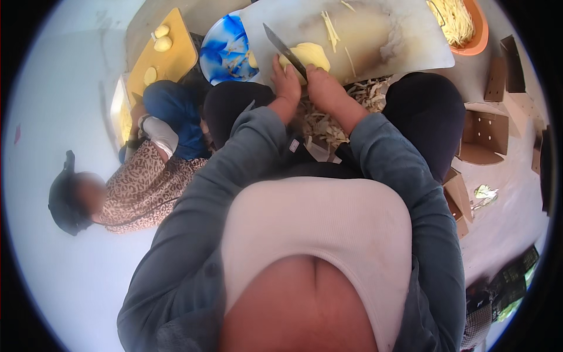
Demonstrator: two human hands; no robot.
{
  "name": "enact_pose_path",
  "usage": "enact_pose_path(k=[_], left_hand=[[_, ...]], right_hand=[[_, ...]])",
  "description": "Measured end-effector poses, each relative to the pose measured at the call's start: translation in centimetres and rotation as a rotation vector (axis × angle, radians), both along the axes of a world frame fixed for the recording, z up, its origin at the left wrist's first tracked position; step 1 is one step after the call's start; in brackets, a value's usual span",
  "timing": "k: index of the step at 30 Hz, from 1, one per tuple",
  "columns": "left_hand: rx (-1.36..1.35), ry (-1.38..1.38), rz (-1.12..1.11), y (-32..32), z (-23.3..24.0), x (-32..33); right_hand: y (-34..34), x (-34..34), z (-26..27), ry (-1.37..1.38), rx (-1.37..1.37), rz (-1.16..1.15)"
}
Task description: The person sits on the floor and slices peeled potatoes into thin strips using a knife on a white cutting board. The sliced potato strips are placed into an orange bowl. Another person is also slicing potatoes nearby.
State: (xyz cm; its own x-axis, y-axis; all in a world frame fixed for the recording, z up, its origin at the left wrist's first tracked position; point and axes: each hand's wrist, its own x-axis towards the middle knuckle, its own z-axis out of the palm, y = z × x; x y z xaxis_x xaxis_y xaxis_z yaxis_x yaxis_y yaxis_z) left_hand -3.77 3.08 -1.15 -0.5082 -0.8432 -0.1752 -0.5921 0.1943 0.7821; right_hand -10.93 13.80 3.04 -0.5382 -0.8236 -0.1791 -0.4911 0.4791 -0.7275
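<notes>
My right hand [324,90] grips the handle of a kitchen knife [283,49], its dark blade pointing up and left. The blade lies across a pale yellow peeled potato [313,55], which seems to be in slices, on a white cutting board [409,48]. Close to the blade's left side, my left hand [286,86] has its fingers against the potato's left end. Part of the potato is hidden by the knife and fingers. Thin cut strips [330,33] lie on the board to the right of the potato.
A blue-and-white basin [224,48] sits left of the board. An orange tub [479,31] holds potato strips. Peelings [325,127] lie between my knees. A co-worker [149,185] sits at left by a yellow board [176,57] with peeled potatoes. Cardboard boxes [484,132] stand at right.
</notes>
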Motion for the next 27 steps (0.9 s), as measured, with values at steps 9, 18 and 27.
enact_pose_path(k=[9, 18, 27], left_hand=[[0.076, 0.076, 0.053, -0.4, 0.0, 0.3], [0.22, 0.045, 0.074, -1.0, -0.2, 0.5], [0.398, 0.149, 0.169, 0.2, 3.2, 0.1]], right_hand=[[0.5, 0.0, 0.5, 0.034, -0.039, 0.045], [2.4, 0.1, 3.4, 0.133, -0.152, 0.064], [4.6, 0.7, 5.9, 0.225, -0.157, 0.109]])
